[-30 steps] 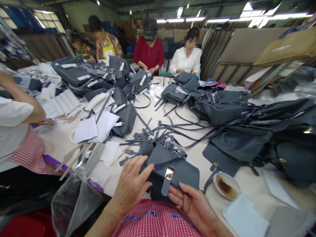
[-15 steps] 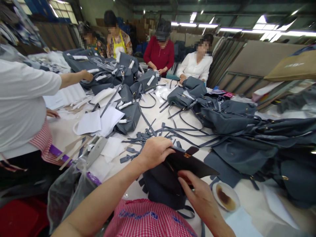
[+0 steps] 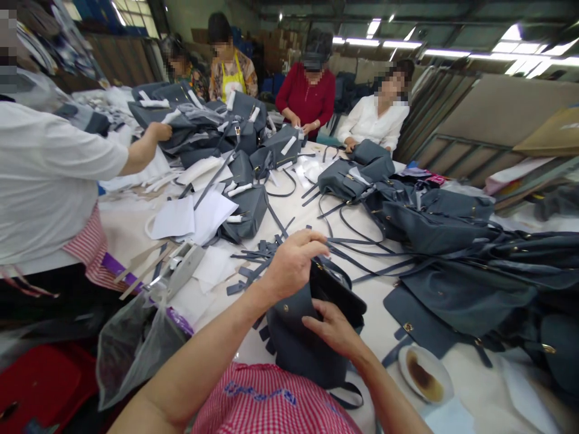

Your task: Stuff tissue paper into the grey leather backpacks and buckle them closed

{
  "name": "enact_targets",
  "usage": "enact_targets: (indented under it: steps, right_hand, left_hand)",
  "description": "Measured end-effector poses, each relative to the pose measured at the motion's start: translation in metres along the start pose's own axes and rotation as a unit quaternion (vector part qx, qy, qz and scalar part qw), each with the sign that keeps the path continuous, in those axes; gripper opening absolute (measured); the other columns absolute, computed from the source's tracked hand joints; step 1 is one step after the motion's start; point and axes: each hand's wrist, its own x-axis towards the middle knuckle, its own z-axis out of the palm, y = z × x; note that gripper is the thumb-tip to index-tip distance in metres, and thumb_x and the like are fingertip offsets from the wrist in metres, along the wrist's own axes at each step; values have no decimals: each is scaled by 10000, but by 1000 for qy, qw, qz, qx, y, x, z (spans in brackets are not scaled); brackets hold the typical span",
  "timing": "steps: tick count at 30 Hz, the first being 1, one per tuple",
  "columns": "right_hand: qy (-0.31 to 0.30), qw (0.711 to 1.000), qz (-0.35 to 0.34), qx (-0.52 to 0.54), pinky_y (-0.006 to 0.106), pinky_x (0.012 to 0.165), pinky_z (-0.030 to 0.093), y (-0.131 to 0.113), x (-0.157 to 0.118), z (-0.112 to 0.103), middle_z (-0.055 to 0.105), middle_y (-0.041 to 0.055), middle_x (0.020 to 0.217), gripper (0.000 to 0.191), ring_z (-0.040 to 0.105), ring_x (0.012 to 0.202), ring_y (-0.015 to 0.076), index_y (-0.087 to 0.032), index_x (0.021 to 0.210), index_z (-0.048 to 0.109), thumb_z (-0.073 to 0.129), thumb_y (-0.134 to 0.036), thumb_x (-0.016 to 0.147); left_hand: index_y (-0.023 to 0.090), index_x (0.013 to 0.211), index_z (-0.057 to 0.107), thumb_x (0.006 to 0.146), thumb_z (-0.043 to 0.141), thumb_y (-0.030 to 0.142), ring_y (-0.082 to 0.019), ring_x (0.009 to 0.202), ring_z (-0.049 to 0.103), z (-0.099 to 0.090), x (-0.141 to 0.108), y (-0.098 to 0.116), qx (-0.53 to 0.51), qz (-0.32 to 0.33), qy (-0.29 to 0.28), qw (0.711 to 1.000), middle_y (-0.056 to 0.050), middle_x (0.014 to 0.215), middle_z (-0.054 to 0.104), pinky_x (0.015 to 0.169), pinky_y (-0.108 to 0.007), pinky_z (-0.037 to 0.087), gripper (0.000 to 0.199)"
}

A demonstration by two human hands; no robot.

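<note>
A dark blue-grey bag [image 3: 296, 340] stands upright against my red-and-white striped apron, its mouth open and its inside black. My left hand [image 3: 296, 259] is raised at the bag's upper left edge, fingers bent and pointing right; whether it grips anything is hidden. At the front of the opening, my right hand [image 3: 332, 325] has its fingers over the rim and its thumb outside, gripping the front panel. Dark straps [image 3: 260, 256] lie on the table beyond the bag.
Piled bags [image 3: 452, 223] cover the right side. A stained dish [image 3: 425, 374] sits right of my right forearm. White papers [image 3: 174, 218] and a grey tool [image 3: 181, 265] are at left. A person in white [image 3: 49, 175] reaches across at left; several people work opposite.
The bag's flap, earlier raised between my hands, has gone back and the front panel now shows. My right hand has moved up to the rim. The view has shifted slightly left.
</note>
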Motion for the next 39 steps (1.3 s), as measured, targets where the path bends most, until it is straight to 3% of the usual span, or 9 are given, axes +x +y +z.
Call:
enact_targets:
  steps: [3, 7, 10, 13, 17, 23, 31, 35, 39]
  right_hand:
    - [-10, 984, 65, 167, 260, 658, 447, 4, -1, -16, 642, -22, 718, 82, 578, 704, 165, -191, 751, 626, 587, -191, 680]
    - [10, 960, 113, 256, 234, 621, 434, 2, -4, -17, 638, -52, 730, 233, 561, 686, 143, -213, 840, 594, 574, -144, 618]
    - [-46, 943, 131, 303, 217, 601, 419, -2, -5, -11, 674, -42, 834, 398, 553, 682, 126, -210, 964, 616, 542, -107, 587]
    - [-97, 935, 140, 310, 207, 576, 398, -6, -6, -7, 690, -35, 837, 431, 540, 647, 116, -194, 979, 652, 526, -107, 577]
    - [-100, 939, 137, 299, 210, 609, 407, -9, -8, -8, 703, -37, 827, 487, 551, 661, 122, -204, 1039, 667, 521, -107, 585]
    - [-103, 942, 140, 289, 234, 635, 423, -6, -13, -7, 703, -29, 799, 496, 566, 654, 139, -203, 1083, 654, 519, -128, 612]
    - [-97, 944, 151, 277, 223, 598, 384, -6, -15, -8, 685, -38, 739, 472, 525, 628, 131, -189, 1018, 670, 512, -136, 576]
    - [-73, 940, 162, 291, 219, 581, 373, -5, -14, -7, 692, -45, 731, 484, 499, 589, 118, -188, 1008, 675, 509, -136, 557]
    - [-72, 933, 168, 311, 229, 612, 405, 4, -15, -6, 712, -37, 755, 481, 553, 632, 136, -192, 1017, 674, 523, -135, 564]
  left_hand:
    - [179, 611, 507, 752, 386, 29, -120, 608, 493, -19, -36, -2, -64, -94, -41, 993, 21, 610, 507, 614, -240, 393, 238]
    - [182, 603, 494, 794, 533, 201, -110, 535, 424, -13, -95, -8, -33, -279, -137, 950, 47, 552, 448, 521, -232, 308, 196]
    - [181, 715, 598, 753, 546, 138, -140, 689, 543, 9, -129, -13, -69, -308, -127, 940, 3, 713, 594, 631, -236, 392, 77]
    - [187, 799, 645, 775, 486, 108, -158, 821, 600, 30, -146, -18, -129, -343, -79, 927, -29, 842, 662, 754, -255, 441, 179]
    - [170, 833, 616, 784, 459, 114, -145, 728, 620, 44, -152, -26, -173, -408, -44, 895, -24, 788, 677, 698, -250, 481, 174]
    - [169, 768, 603, 761, 571, 152, -141, 721, 602, 41, -149, -30, -136, -361, -89, 918, -3, 766, 641, 653, -234, 467, 37]
    - [188, 760, 543, 863, 473, 130, -169, 795, 544, 46, -142, -26, -14, -261, -172, 950, -21, 808, 579, 759, -288, 428, 138]
    - [188, 810, 557, 877, 486, 149, -188, 804, 541, 43, -156, -23, 40, -210, -239, 947, -37, 840, 590, 762, -307, 428, 105]
    - [175, 748, 598, 932, 455, 267, -215, 785, 558, 25, -175, -22, 170, -216, -301, 913, -55, 780, 613, 754, -357, 434, 251]
